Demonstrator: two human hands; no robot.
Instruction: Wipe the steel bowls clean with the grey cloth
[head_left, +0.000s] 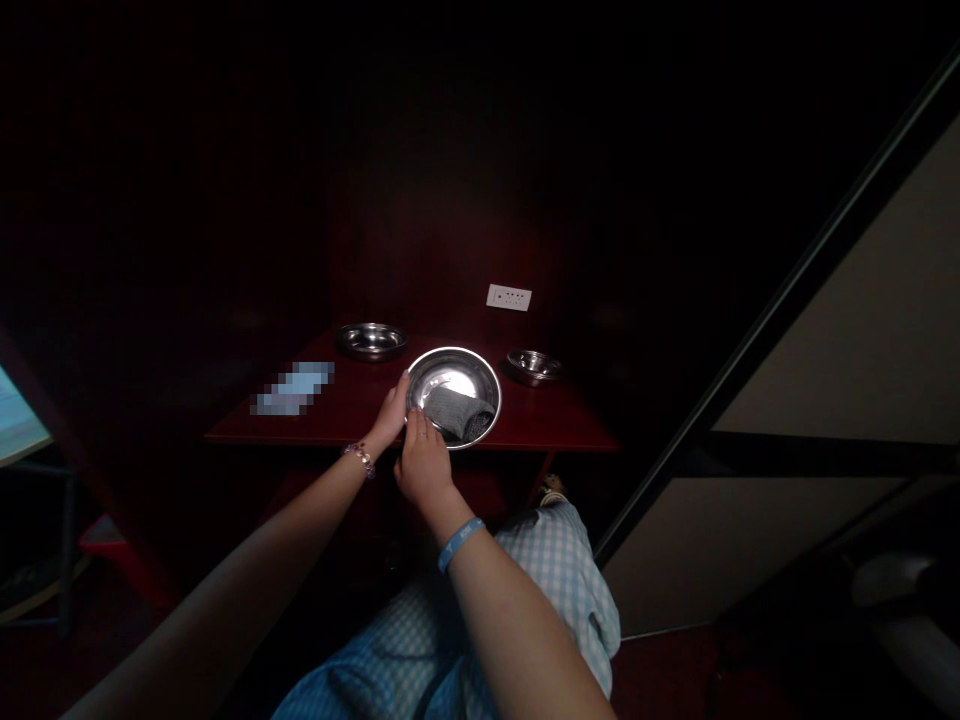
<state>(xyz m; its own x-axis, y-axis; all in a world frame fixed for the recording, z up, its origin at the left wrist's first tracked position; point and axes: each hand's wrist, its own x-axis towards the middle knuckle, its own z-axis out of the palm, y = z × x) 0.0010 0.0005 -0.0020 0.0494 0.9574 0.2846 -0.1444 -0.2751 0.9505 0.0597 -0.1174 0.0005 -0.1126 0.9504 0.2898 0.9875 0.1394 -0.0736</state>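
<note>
A shiny steel bowl [450, 365] is tilted toward me above the front edge of the dark red tabletop. My left hand [388, 416] grips its left rim, the thumb up along the edge. Lower on the same rim, my right hand [426, 462] is closed with its fingertips over the edge. Inside the bowl shows a grey, mesh-textured patch [459, 412]; I cannot tell whether it is a cloth or a reflection. The undersides of both hands' grips are partly hidden.
Another steel dish [371, 341] sits at the back left of the tabletop [360, 405], and a smaller steel bowl [533, 366] at the right. A blurred pale blue item [294, 388] lies on the left. A white socket plate [509, 297] is on the back wall.
</note>
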